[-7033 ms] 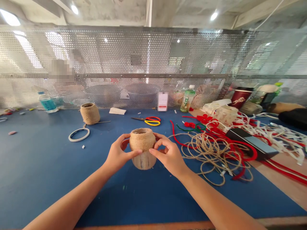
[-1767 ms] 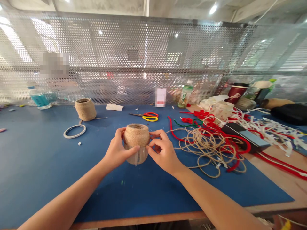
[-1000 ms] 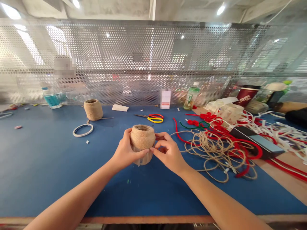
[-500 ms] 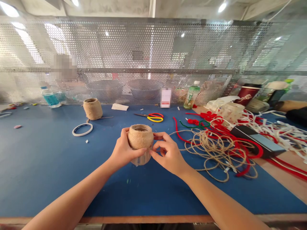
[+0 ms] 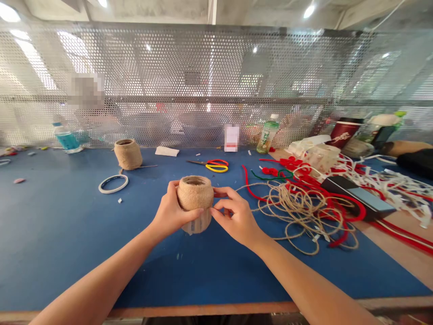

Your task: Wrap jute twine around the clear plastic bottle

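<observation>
A glass jar (image 5: 196, 222) stands upright before me, its neck and upper half wound with jute twine (image 5: 195, 195) and its lower part bare. My left hand (image 5: 173, 208) is wrapped round the jar's left side, thumb across the front. At the right side my right hand (image 5: 236, 215) pinches the twine against the jar, thumb and forefinger close together. From there the strand leads right to a loose heap of jute twine (image 5: 297, 203) on the blue mat. The fingertips behind the jar are hidden.
Behind lie scissors (image 5: 216, 166) with red and yellow handles. A twine-wrapped jar (image 5: 128, 154) and a roll of tape (image 5: 113, 184) are to the left. Rightward are a black box (image 5: 357, 198), red cords (image 5: 363, 212) and a green-labelled bottle (image 5: 267, 134). A perforated metal screen (image 5: 135, 90) closes the back.
The whole view has shifted slightly. Both hands keep nearly the same hold on the jar and twine; no clear movement of other things shows.
</observation>
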`<state>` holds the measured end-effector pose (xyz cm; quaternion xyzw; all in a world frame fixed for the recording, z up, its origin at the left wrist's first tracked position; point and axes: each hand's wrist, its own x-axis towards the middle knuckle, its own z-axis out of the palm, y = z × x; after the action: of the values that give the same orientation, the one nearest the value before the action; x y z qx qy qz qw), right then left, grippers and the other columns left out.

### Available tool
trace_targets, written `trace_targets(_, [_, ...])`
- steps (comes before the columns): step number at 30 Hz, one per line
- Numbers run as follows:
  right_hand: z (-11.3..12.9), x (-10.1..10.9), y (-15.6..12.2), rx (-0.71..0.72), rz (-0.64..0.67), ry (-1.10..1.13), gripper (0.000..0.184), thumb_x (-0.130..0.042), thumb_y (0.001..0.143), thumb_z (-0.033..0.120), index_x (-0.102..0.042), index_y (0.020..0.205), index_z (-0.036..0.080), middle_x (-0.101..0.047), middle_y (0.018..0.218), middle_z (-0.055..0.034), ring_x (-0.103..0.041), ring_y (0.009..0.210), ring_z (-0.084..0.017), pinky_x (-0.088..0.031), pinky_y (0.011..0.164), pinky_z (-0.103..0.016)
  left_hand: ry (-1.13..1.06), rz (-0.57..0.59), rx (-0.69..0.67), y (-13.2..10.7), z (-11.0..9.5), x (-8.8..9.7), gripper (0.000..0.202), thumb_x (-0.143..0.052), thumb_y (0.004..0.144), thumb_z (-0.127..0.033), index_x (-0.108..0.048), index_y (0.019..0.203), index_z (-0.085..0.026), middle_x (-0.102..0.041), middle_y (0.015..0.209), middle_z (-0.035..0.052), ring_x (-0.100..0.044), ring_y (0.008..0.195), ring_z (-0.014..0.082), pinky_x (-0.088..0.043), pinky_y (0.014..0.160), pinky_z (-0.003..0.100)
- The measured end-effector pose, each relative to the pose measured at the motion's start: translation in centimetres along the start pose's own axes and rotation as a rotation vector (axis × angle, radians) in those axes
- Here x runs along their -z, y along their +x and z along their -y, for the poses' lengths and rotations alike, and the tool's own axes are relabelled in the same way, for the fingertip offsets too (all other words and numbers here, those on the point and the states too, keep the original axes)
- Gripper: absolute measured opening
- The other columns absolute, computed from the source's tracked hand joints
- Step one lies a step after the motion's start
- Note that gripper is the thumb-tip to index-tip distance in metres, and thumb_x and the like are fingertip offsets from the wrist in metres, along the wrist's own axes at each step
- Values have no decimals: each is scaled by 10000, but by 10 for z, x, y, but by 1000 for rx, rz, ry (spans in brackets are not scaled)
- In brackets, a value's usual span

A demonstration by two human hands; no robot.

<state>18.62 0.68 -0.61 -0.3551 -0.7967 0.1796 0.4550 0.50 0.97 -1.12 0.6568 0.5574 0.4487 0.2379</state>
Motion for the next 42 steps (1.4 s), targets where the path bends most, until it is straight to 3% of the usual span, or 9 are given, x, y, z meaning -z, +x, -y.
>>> trace_targets(8, [0,-3,-1,-19,-38,7,185,-565,693,115,-520,515,134,-572,971,-89,-426,501,-33,-356,407,-181,-68,23,-16,-1,2,-2,688,-720,522,-395,-343,1055,-180,-547,1005,69,-560,936,234,-455,810,376])
trace_targets(16, [-1,-6,-3,-36,-64,39,164,-571,689,120,-536,530,136,-557,969,-105,-549,655,-101,-377,411,-167,-182,46,-53,-6,3,-6,691,-700,575,-311,-335,1142,-161,-503,1116,97,-517,1049,233,-437,896,382])
trace_targets(24, [-2,-6,-3,-40,-80,25,155,-568,697,119,-543,545,142,-558,958,-99,-568,703,-120,-403,415,-171,-27,-27,-47,-9,-7,-7,881,-736,490,-364,-336,1244,-146,-473,1237,138,-447,1169,292,-355,988,457])
trace_targets(33, [-1,-8,-6,35,-89,-60,151,-580,714,146,-571,563,150,-565,956,-99,-579,759,-142,-419,417,-177,-31,-51,-28,-13,-13,-5,880,-718,533,-349,-263,1268,-184,-539,1158,100,-538,1052,239,-419,917,408])
trace_targets(42, [2,-4,-5,30,-61,-61,114,-569,699,146,-558,585,153,-581,991,-91,-553,657,-106,-378,391,-175,-26,-66,-16,-11,-17,-1,780,-733,513,-340,-343,1174,-202,-590,1043,52,-580,953,214,-458,848,367])
